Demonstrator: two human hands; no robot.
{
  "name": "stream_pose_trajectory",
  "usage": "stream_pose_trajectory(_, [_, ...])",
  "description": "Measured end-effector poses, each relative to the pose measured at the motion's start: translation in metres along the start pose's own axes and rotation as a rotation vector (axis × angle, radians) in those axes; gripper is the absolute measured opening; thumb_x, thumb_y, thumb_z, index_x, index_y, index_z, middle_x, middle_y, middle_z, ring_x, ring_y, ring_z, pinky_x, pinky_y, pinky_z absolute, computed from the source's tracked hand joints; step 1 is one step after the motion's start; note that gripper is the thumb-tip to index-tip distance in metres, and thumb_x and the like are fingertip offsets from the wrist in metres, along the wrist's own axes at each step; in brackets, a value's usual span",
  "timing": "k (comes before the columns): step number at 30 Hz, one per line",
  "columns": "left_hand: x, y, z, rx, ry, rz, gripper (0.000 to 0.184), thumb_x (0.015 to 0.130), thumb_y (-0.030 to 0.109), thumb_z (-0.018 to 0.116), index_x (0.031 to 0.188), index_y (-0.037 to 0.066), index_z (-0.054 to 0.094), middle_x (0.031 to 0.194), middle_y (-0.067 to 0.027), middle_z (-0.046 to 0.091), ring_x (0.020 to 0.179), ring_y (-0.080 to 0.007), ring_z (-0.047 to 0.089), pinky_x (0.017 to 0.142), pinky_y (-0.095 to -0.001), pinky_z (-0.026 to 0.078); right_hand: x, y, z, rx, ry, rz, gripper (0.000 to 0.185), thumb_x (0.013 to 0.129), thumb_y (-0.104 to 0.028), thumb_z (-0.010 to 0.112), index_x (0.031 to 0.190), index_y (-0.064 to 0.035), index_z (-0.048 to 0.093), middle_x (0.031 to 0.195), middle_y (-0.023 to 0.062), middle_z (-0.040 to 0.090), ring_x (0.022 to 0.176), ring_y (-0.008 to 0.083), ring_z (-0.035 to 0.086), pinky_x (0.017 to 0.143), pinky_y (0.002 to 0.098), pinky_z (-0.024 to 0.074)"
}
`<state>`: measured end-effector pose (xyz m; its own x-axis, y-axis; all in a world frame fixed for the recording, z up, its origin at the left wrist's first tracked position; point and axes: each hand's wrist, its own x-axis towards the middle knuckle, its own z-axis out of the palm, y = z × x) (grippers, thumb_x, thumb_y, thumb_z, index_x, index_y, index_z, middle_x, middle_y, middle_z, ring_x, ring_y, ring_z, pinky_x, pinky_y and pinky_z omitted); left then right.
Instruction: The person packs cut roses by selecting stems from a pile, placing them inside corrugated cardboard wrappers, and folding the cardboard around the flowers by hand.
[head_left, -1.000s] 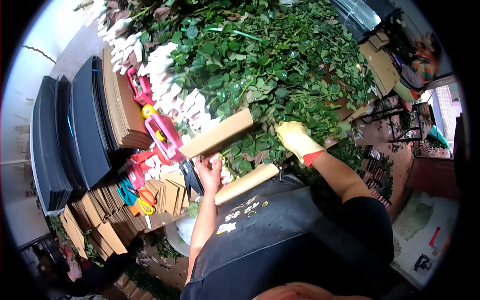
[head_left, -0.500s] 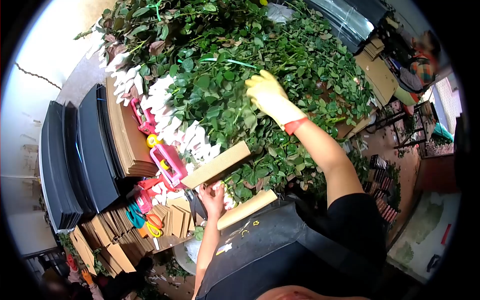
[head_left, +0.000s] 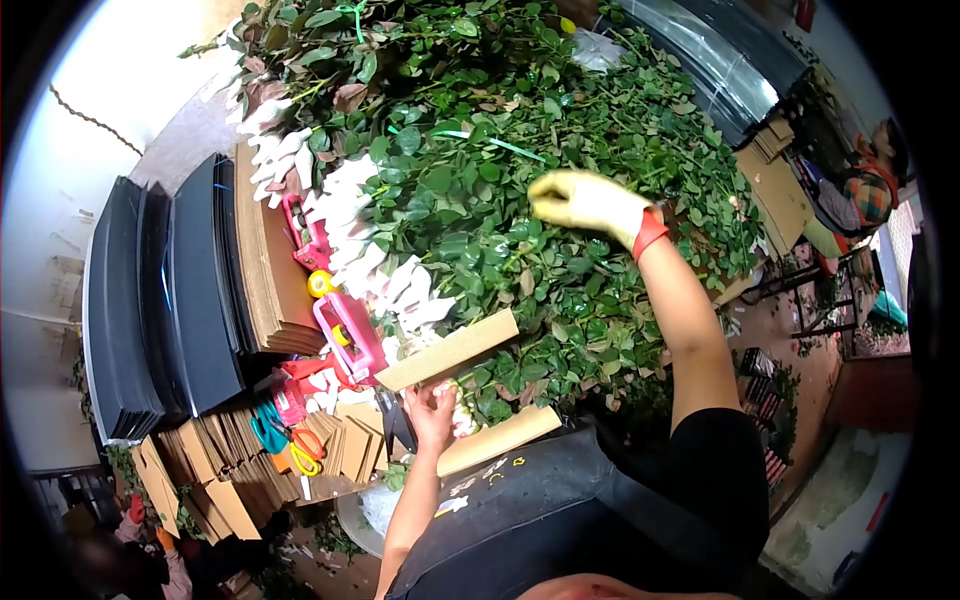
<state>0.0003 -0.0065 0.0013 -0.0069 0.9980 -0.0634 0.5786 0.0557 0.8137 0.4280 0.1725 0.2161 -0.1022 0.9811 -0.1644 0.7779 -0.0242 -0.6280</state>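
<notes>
Firstly: pale flower heads (head_left: 463, 416) with leafy stems (head_left: 530, 372), lying between upper cardboard strip (head_left: 450, 350) and lower cardboard strip (head_left: 500, 440), presumably to keep heads level and stalks parallel. Left hand (head_left: 430, 415), bare: at the head end, fingers bent, touching the flower heads or just beside; actual hold uncertain. Right hand (head_left: 582, 202), yellow-gloved: fingers partly curled over the foliage pile (head_left: 470, 210); contents, if any, hidden. Pink tape dispenser (head_left: 352, 340) and scissors (head_left: 307, 452): off to the left, likely for quick reach. Limits: desk (head_left: 335, 487) edge near the left hand; upper strip hemming in its far side; free air above leaves around the right.
</notes>
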Motion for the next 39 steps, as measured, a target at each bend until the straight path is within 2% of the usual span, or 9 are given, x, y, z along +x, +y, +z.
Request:
stream_pose_trajectory(4, [0.003, -0.004, 0.008, -0.191, -0.054, -0.128, 0.033, 0.086, 0.018, 0.088, 0.11, -0.002, 0.077, 0.143, -0.0159, 0.05, 0.126, -0.0262, 0.055, 0.102, -0.0373, 0.049, 0.078, 0.036, -0.012, -0.416, 0.606, -0.1, 0.03, 0.099, -0.024, 0.063, 0.122, -0.0064, 0.071, 0.111, 0.02, 0.076, 0.105, 0.0372, 0.072, 0.096, 0.045, 0.0556])
stream_pose_trajectory(8, [-0.001, 0.004, 0.003, -0.102, -0.02, -0.074, 0.036, 0.084, 0.026, 0.088, 0.11, 0.002, 0.079, 0.143, -0.0143, 0.051, 0.125, -0.032, 0.048, 0.107, -0.0403, 0.043, 0.118, 0.058, 0.011, -0.805, 0.63, -0.25, 0.031, 0.086, -0.022, 0.076, 0.116, -0.0156, 0.075, 0.134, 0.0099, 0.065, 0.128, 0.0306, 0.059, 0.109, 0.0415, 0.0451])
stream_pose_trajectory(10, [0.0, 0.008, 0.0, -0.055, -0.023, -0.083, 0.037, 0.082, 0.03, 0.087, 0.11, 0.006, 0.08, 0.136, -0.0153, 0.056, 0.123, -0.0342, 0.049, 0.105, -0.0429, 0.042, 0.141, 0.073, 0.007, -0.78, 0.366, -0.189, 0.03, 0.084, -0.02, 0.078, 0.114, -0.0146, 0.076, 0.127, 0.0113, 0.07, 0.12, 0.0319, 0.063, 0.109, 0.0446, 0.0457])
stream_pose_trajectory(15, [0.003, 0.023, -0.008, -0.004, -0.045, -0.07, 0.035, 0.084, 0.027, 0.086, 0.113, 0.008, 0.08, 0.121, -0.014, 0.069, 0.122, -0.0294, 0.057, 0.104, -0.0426, 0.045, 0.097, 0.016, -0.052, -0.667, 1.03, -0.324, 0.024, 0.087, -0.012, 0.078, 0.111, -0.0144, 0.078, 0.131, 0.0115, 0.072, 0.128, 0.0318, 0.063, 0.122, 0.0469, 0.0385])
stream_pose_trajectory(18, [-0.001, 0.031, -0.006, -0.202, -0.023, -0.14, 0.034, 0.085, 0.027, 0.084, 0.113, 0.009, 0.08, 0.104, -0.0122, 0.077, 0.107, -0.0243, 0.067, 0.102, -0.0388, 0.047, 0.072, 0.003, -0.063, -0.695, 0.747, -0.263, 0.023, 0.091, -0.009, 0.076, 0.113, -0.0159, 0.077, 0.135, 0.0091, 0.071, 0.132, 0.0303, 0.061, 0.124, 0.0477, 0.0358])
stream_pose_trajectory(21, [0.004, 0.022, -0.007, -0.137, -0.101, -0.197, 0.037, 0.083, 0.026, 0.087, 0.112, 0.004, 0.078, 0.13, -0.0145, 0.055, 0.112, -0.0284, 0.061, 0.098, -0.0387, 0.051, 0.031, 0.008, -0.096, -0.461, 1.093, -0.338, 0.029, 0.092, -0.01, 0.074, 0.12, -0.0188, 0.076, 0.135, 0.0044, 0.072, 0.135, 0.0236, 0.061, 0.128, 0.0466, 0.0308])
stream_pose_trajectory(29, [0.003, -0.022, 0.02, -0.012, 0.033, -0.06, 0.037, 0.081, 0.032, 0.087, 0.109, 0.007, 0.081, 0.142, -0.018, 0.054, 0.125, -0.031, 0.052, 0.106, -0.0422, 0.046, -0.032, -0.038, -0.087, -0.411, 0.902, -0.609, 0.028, 0.089, 0.0, 0.068, 0.116, -0.008, 0.072, 0.125, 0.0092, 0.075, 0.118, 0.0284, 0.069, 0.12, 0.0507, 0.0381])
stream_pose_trajectory(33, [0.004, -0.007, 0.011, 0.072, 0.045, -0.045, 0.044, 0.08, 0.041, 0.087, 0.11, 0.01, 0.081, 0.131, -0.0194, 0.056, 0.124, -0.039, 0.051, 0.109, -0.0462, 0.044, -0.049, -0.027, -0.055, -0.316, 0.493, -0.06, 0.019, 0.088, -0.01, 0.075, 0.107, -0.0089, 0.076, 0.1, 0.0143, 0.076, 0.101, 0.0331, 0.07, 0.104, 0.0468, 0.0489])
stream_pose_trajectory(39, [0.004, -0.015, 0.016, 0.023, 0.06, -0.032, 0.041, 0.08, 0.04, 0.087, 0.113, 0.016, 0.081, 0.139, -0.0198, 0.055, 0.128, -0.0404, 0.049, 0.112, -0.0476, 0.042, -0.055, 0.024, -0.001, -1.167, 0.197, 0.362, 0.056, 0.089, -0.011, 0.074, 0.143, -0.0155, 0.06, 0.149, 0.0164, 0.059, 0.136, 0.0299, 0.057, 0.118, 0.0476, 0.0406])
